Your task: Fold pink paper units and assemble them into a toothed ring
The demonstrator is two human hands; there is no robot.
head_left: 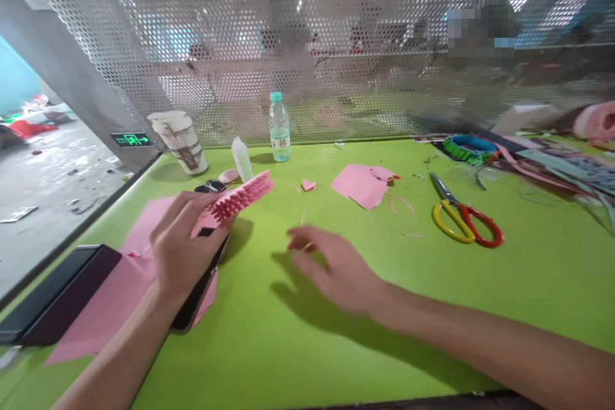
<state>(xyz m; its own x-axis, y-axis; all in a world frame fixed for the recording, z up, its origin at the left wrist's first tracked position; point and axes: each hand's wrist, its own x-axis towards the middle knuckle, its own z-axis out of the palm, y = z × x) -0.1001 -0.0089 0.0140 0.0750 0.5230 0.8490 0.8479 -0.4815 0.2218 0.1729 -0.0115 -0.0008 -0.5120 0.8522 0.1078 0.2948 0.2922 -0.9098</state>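
Pleated pink paper strip (pixel 243 195): long axis runs far and right from the left hand (pixel 189 246), fingers pinching its near end. Right hand (pixel 331 269): open, spread, just right of the free end, holding nothing visible.

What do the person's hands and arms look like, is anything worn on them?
Both arms are bare, with no sleeves in view. The left hand and right hand wear no gloves, and neither wrist shows a watch or band.

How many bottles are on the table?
2: a water bottle with a blue cap stands at the far edge; a small translucent squeeze bottle sits just left of it. The clutter at right may hide more.
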